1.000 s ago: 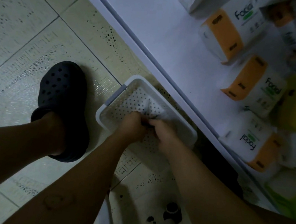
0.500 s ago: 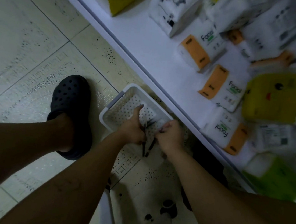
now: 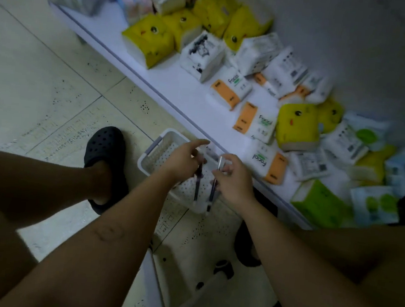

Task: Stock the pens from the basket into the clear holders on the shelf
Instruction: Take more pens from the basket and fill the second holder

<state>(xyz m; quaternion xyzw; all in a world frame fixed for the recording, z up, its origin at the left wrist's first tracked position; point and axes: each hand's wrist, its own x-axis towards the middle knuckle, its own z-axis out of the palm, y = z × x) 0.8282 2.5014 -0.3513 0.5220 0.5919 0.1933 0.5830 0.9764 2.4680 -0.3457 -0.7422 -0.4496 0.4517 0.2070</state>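
A white perforated basket (image 3: 157, 152) stands on the floor against the low shelf's edge. Above it, my left hand (image 3: 183, 161) grips a dark pen (image 3: 197, 186) that hangs down, with the forefinger stretched out. My right hand (image 3: 235, 179) pinches another dark pen (image 3: 212, 192), its clear cap up near the fingertips. Both hands are close together over the basket. No clear holders are in view.
The low white shelf (image 3: 177, 93) runs diagonally and carries several tissue packs, yellow (image 3: 150, 37), orange-and-white (image 3: 230, 88) and green (image 3: 318, 208). My foot in a dark clog (image 3: 104, 148) stands left of the basket. A white pole with a black fitting (image 3: 221, 270) lies on the tiled floor below.
Both hands have risen out of the basket, each with a pen. The view has tilted up, so more of the shelf and its tissue packs shows.
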